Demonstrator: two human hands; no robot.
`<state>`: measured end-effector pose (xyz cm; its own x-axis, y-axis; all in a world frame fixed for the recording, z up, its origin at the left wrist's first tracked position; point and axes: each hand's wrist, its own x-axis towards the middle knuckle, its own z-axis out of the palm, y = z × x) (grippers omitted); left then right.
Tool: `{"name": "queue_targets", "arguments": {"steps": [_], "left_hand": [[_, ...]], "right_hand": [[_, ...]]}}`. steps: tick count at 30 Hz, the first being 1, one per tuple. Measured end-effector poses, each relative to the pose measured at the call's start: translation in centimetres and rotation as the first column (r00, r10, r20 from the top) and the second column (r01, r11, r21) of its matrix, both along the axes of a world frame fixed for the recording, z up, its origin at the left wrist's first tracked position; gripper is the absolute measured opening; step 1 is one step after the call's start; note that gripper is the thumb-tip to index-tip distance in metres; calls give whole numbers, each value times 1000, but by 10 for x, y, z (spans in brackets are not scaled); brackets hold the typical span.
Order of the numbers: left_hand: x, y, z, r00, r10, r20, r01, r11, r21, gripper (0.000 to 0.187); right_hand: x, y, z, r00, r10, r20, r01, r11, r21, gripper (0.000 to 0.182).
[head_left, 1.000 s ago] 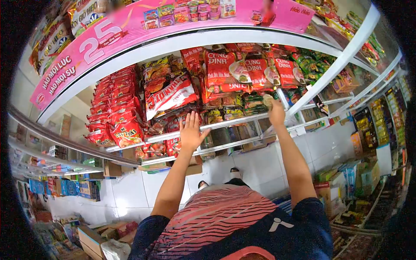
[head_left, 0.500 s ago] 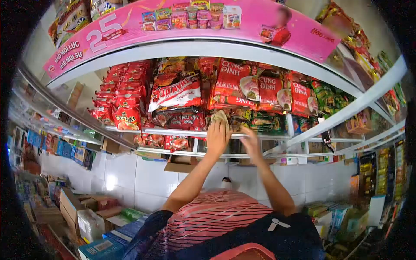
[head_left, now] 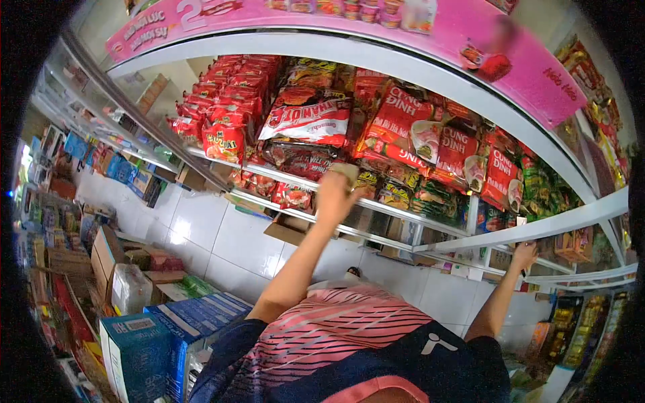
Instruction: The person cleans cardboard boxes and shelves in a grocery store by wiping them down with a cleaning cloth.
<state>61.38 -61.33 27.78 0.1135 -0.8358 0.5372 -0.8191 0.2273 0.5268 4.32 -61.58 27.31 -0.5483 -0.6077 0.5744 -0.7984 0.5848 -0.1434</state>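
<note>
My left hand is closed on a crumpled beige cloth at the front rail of the noodle shelf. Just beyond it are red-and-white noodle packs and large red packs. Off to the right, my right hand is at the lower rails of the case, its fingers curled around something small and dark. A small white piece shows just above those fingers. What exactly they hold is too small to make out.
Stacked red packs fill the shelf's left end, green packs its right. A pink banner runs along the top frame. Blue boxes and open cartons stand behind me on the left, on white floor tiles.
My right hand has moved from beside the left hand far to the right, onto the small dark thing at the rails. The left hand keeps the cloth on the front rail. The view has turned.
</note>
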Motion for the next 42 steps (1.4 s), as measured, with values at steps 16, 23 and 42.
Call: {"name": "queue_targets", "arguments": {"steps": [16,23,42], "left_hand": [[38,-5,-21,995,80,-62,-84,995,-60,13],[-12,1,-12,988,-135,76,134,991,19,9],[-94,2,0,920,-391,-24,391,912,128,35]], "right_hand": [[113,-1,-58,722,574,388,-345,783,-517,44],[117,-4,-63,917,397,16,-363,853,-376,38],[138,73,-64,845,475,245,-318,815,-485,31]]}}
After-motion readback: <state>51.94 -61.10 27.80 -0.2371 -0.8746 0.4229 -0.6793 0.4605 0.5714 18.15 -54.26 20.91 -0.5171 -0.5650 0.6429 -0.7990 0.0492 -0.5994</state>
